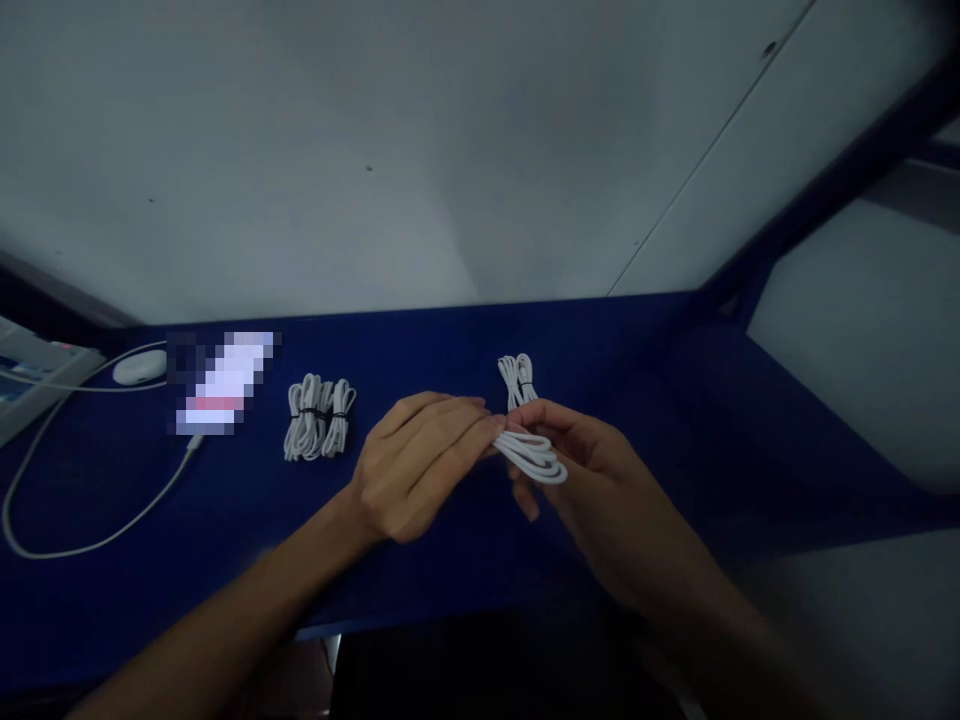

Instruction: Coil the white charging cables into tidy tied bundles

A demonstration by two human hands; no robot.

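A coiled white cable (532,457) is held in the air over the blue table, its looped end pointing right and toward me. My right hand (592,455) pinches it from the right with thumb and fingers. From the left, my left hand (427,460) closes its fingertips on the coil's other end; its thumb is hidden. Just behind my right fingers lie white cable bundles (517,375) with dark ties, partly covered by the hand. Left of my left hand, several more tied white cable bundles (319,418) lie side by side.
At the left, a phone (225,385) with a blurred, lit screen lies plugged into a white charging cord (161,510). A white oval device (140,367) and a pale tray (45,380) are beyond it. A grey panel (420,150) rises behind the blue table (420,350).
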